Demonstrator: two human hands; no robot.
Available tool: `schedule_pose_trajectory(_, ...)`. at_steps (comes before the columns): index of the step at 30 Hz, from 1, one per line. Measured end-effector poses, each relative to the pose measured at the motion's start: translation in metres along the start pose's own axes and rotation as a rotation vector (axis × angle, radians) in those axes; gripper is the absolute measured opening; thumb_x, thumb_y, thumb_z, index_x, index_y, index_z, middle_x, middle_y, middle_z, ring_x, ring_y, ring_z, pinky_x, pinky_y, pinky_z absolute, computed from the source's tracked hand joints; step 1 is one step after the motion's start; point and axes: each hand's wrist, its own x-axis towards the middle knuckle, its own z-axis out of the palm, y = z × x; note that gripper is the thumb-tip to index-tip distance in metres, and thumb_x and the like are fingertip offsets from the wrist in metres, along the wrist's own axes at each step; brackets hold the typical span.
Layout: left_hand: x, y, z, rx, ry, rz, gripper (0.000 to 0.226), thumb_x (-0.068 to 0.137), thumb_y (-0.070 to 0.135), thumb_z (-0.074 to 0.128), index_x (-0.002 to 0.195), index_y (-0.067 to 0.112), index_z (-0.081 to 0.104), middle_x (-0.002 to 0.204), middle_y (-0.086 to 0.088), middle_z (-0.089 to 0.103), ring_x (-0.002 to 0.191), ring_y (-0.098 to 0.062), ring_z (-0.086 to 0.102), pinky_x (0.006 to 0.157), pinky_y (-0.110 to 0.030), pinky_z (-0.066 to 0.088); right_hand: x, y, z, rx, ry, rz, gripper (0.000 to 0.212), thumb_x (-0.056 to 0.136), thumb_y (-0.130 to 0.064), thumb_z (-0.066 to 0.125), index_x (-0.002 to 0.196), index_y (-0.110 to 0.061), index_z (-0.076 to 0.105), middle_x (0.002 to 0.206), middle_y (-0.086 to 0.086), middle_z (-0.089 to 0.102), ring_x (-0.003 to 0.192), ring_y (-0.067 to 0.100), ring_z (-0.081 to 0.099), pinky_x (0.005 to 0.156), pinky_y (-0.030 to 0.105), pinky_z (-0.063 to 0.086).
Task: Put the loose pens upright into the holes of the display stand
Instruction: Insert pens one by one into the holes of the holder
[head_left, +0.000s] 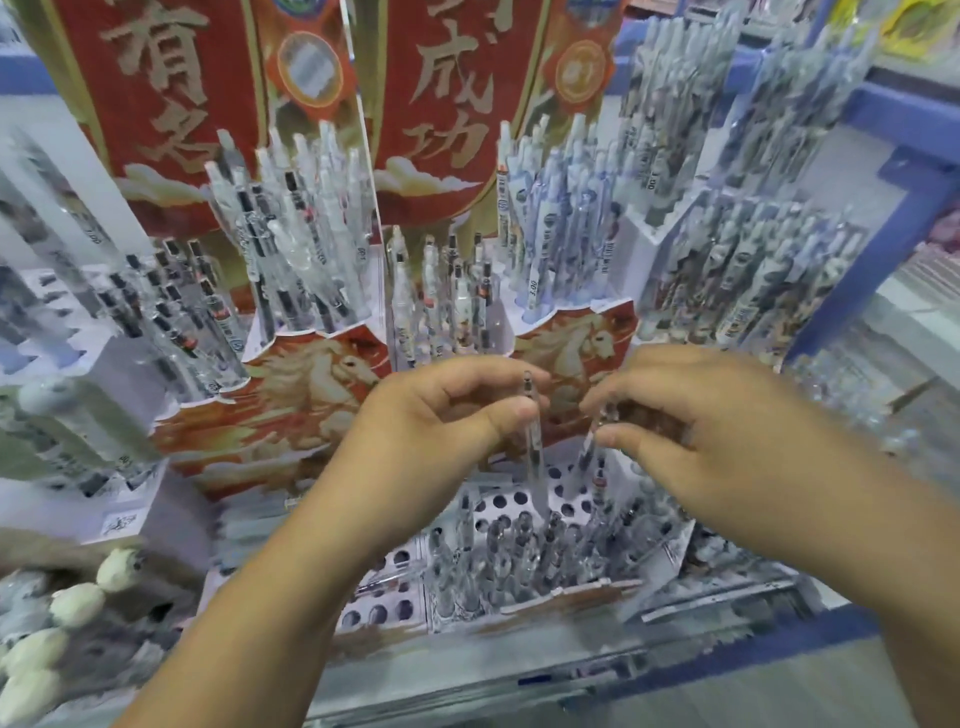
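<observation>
the left hand (441, 410) pinches a clear pen (532, 441) between thumb and forefinger, closed narrow on its upper barrel. the pen's long axis runs nearly straight up and down, cap end at the top, tip pointing down toward the white perforated tray (519, 501) of the display stand, directly below and a little beyond the hand. open holes (500, 501) lie just beside the tip, between it and the crowd of pens already standing (530, 551) nearer the viewer.

the right hand (691, 431) is curled, its fingertips closed on the top of a second pen (597, 447) that leans slightly and appears to sit already in the tray; blur keeps me from telling whether it is seated.

the left hand's pen looks nearer to a free hole, so the coming move is likely a short straight drop, keeping the barrel vertical.
</observation>
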Motion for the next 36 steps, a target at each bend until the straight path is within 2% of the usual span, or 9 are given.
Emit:
schedule_pose_trajectory(3,0.001,-0.01,0.004,0.046,-0.009,-0.011,0.018,0.083,0.015,0.077,0.096,0.027,0.078,0.09,0.005,0.081,0.088,-0.009,0.077,0.085,-0.029,0.061,0.0,-0.002,0.003,-0.048,-0.042,-0.031,0.016,0.095,-0.031,0.063,0.106,-0.027,0.074,0.097,-0.014,0.065,0.092,0.009,0.057,0.082,0.032,0.051)
schedule_pose_trajectory(10,0.005,-0.024,0.013,0.1,-0.084,-0.046,0.018,0.081,0.007,0.079,0.094,0.019,0.079,0.088,0.0,0.08,0.084,-0.013,0.077,0.084,-0.032,0.061,0.005,-0.01,0.003,-0.229,-0.234,-0.043,0.031,0.1,-0.047,0.045,0.116,-0.033,0.067,0.111,-0.017,0.066,0.114,0.008,0.053,0.096,0.033,0.047)
schedule_pose_trajectory(15,0.008,-0.028,0.014,0.134,-0.134,-0.032,0.021,0.082,0.008,0.078,0.091,0.027,0.079,0.085,0.008,0.081,0.083,-0.005,0.077,0.085,-0.031,0.062,0.006,-0.011,0.002,-0.305,-0.232,-0.032,0.034,0.097,-0.05,0.041,0.112,-0.034,0.068,0.103,-0.015,0.065,0.107,0.008,0.055,0.091,0.033,0.05)
schedule_pose_trajectory(20,0.007,-0.03,0.009,0.221,-0.143,0.019,0.019,0.082,0.014,0.08,0.095,0.028,0.08,0.088,0.013,0.08,0.085,0.002,0.075,0.083,-0.029,0.062,0.007,-0.014,0.001,-0.309,-0.246,-0.007,0.029,0.097,-0.051,0.049,0.115,-0.037,0.067,0.102,-0.016,0.064,0.105,0.008,0.057,0.089,0.033,0.052)
schedule_pose_trajectory(23,0.006,-0.032,0.012,0.301,-0.174,-0.012,0.019,0.083,0.018,0.08,0.096,0.032,0.079,0.088,0.014,0.08,0.083,0.003,0.074,0.084,-0.034,0.061,0.007,-0.016,0.0,-0.344,-0.282,-0.003,0.029,0.098,-0.052,0.047,0.117,-0.038,0.065,0.105,-0.017,0.063,0.108,0.008,0.055,0.088,0.029,0.051)
schedule_pose_trajectory(26,0.007,-0.035,0.015,0.401,-0.23,-0.092,0.021,0.085,0.026,0.078,0.097,0.042,0.075,0.087,0.019,0.079,0.081,0.001,0.073,0.083,-0.038,0.061,0.009,-0.021,0.001,-0.4,-0.331,0.006,0.028,0.1,-0.048,0.048,0.124,-0.043,0.06,0.104,-0.018,0.056,0.112,0.01,0.055,0.077,0.026,0.043)
schedule_pose_trajectory(30,0.018,-0.029,0.016,0.531,-0.287,-0.167,0.013,0.082,0.034,0.08,0.094,0.039,0.078,0.078,0.018,0.078,0.075,-0.009,0.074,0.076,-0.038,0.061,0.016,-0.024,0.012,-0.566,-0.4,0.02,0.017,0.097,-0.032,0.057,0.11,-0.032,0.068,0.092,-0.007,0.062,0.094,0.022,0.063,0.069,0.03,0.048)
schedule_pose_trajectory(33,0.026,-0.02,0.016,0.622,-0.324,-0.144,0.017,0.08,0.038,0.081,0.097,0.035,0.08,0.081,0.014,0.077,0.075,-0.005,0.072,0.075,-0.032,0.06,0.019,-0.022,0.023,-0.704,-0.43,-0.016,0.011,0.095,-0.026,0.057,0.092,-0.025,0.068,0.066,-0.005,0.039,0.075,0.026,0.053,0.065,0.032,0.039)
schedule_pose_trajectory(36,0.026,-0.018,0.014,0.644,-0.354,-0.134,0.024,0.079,0.041,0.081,0.103,0.038,0.078,0.082,0.016,0.076,0.073,0.0,0.068,0.07,-0.025,0.056,0.023,-0.019,0.026,-0.731,-0.416,-0.057,0.017,0.097,-0.03,0.055,0.098,-0.026,0.072,0.065,-0.004,0.037,0.074,0.027,0.053,0.069,0.032,0.042)
